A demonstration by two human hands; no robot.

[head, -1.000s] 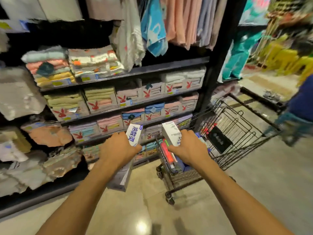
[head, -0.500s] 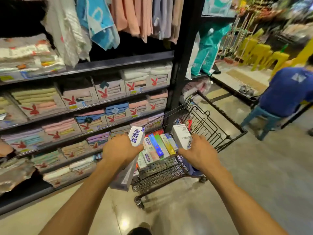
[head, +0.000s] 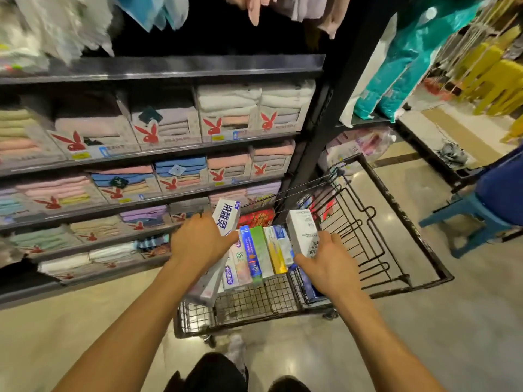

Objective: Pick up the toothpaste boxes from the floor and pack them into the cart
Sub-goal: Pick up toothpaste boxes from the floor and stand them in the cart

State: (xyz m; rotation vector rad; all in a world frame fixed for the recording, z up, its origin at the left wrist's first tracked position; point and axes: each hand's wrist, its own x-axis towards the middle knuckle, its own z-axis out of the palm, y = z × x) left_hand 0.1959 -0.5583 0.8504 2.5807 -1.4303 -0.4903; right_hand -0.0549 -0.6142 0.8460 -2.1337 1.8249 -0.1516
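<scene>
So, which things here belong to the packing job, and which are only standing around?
Job: left hand holding a blue-printed white box; right hand holding a grey-printed white box; packed boxes; cart.
Lying about: towel shelves; blue stool; yellow chairs; teal bags.

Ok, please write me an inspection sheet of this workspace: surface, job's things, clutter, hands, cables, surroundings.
Surface: glossy beige floor; no boxes seen on it.
Job's things: wire cart holds a row of toothpaste boxes standing roughly upright.
Clutter: nothing seen.
Hands: left hand grips a blue-printed white box; right hand grips a second white box; both over the cart.
Cables: nothing seen.
Surroundings: shelves of folded towels left; blue stool right.
</scene>
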